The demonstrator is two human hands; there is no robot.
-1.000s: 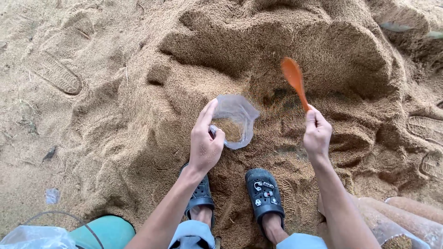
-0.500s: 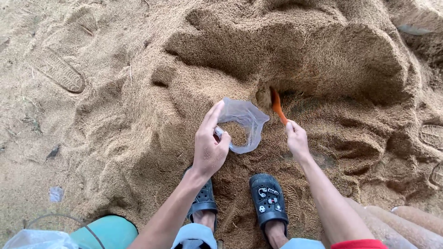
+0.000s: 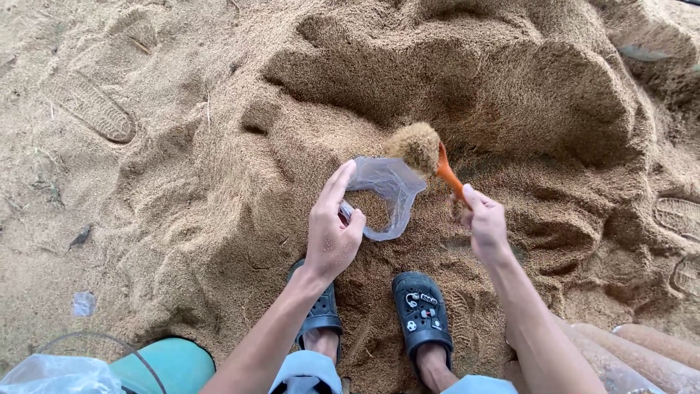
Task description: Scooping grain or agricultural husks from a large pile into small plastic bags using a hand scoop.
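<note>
Sand pile [image 3: 182,182] | scoop [image 3: 445,171] now heaped, raised over bag [image 3: 386,190]

Packaging only, no labels, signs or screens visible. Small clear plastic bag [image 3: 386,193] sits mid-frame on the heap of brown husk-like grain, mouth held open, thin and see-through, slightly bluish, some grain already inside. Left hand [image 3: 332,233] pinches its near rim. A second clear plastic bag [image 3: 51,373], crumpled, lies at bottom-left corner beside a teal round container [image 3: 171,363]. Small scrap of clear wrapper [image 3: 84,303] on the ground at left.
</note>
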